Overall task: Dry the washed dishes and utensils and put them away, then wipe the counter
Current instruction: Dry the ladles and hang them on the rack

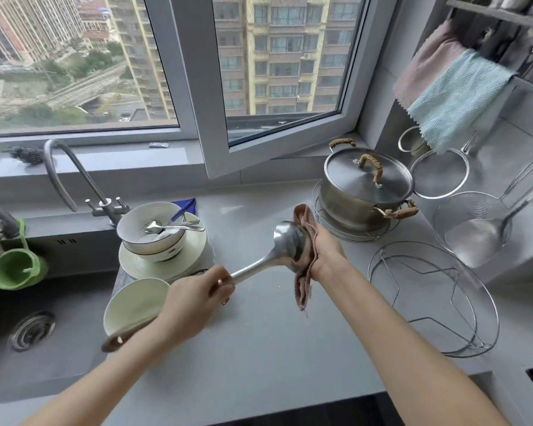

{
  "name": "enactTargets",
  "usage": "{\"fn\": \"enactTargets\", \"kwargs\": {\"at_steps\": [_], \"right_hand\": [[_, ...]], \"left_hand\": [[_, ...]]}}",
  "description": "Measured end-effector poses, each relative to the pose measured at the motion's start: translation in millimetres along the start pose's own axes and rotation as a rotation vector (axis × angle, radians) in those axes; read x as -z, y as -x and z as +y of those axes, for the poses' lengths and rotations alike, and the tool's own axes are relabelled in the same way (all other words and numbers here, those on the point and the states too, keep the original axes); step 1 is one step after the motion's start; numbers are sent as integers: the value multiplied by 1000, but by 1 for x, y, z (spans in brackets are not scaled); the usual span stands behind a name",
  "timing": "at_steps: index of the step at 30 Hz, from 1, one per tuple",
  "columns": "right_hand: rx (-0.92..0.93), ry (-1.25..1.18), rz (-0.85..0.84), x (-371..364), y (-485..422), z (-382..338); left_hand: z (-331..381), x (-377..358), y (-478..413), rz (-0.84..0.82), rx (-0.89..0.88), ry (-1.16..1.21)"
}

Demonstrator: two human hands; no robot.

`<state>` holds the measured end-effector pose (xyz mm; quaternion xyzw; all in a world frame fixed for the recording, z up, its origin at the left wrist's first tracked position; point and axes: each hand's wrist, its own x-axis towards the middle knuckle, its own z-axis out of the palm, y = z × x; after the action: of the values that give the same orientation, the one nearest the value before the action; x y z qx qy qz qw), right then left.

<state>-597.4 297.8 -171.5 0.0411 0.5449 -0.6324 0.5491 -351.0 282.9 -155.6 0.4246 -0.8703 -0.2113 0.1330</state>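
One camera, worn on the person's head, wide-angled, looks forward and down across the table toward the window. It sits close over both forearms, with the left hand and right hand mid-frame and the sink at the left edge

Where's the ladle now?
The ladle is mid-frame, head view, right of the stacked bowls; left hand grips its handle, right hand cups its bowl through a pink cloth.
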Motion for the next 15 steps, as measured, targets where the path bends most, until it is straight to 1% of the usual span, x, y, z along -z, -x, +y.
{"fn": "enactTargets", "kwargs": {"at_steps": [2, 4, 6, 8, 10, 11, 13, 15], "right_hand": [[-46, -60, 0, 3, 6, -10], [-100, -137, 39, 9, 9, -23], [-64, -144, 88, 13, 7, -31], [79, -25, 193, 20, 6, -31], [320, 240, 390, 28, 11, -30], [448, 351, 451, 32, 16, -31], [662, 461, 483, 36, 33, -35], [842, 540, 485, 40, 48, -36]], "left_hand": [[-11, 7, -3, 138, -164, -212], [-22, 9, -1, 150, -272, -329], [-29, 2, -1, 133, -323, -365], [-26, -5, -3, 117, -304, -356], [-20, -8, -7, 127, -280, -306], [-16, -9, -8, 114, -248, -253], [-7, -7, -12, 91, -151, -165], [6, -4, -17, -37, 30, -48]]}}
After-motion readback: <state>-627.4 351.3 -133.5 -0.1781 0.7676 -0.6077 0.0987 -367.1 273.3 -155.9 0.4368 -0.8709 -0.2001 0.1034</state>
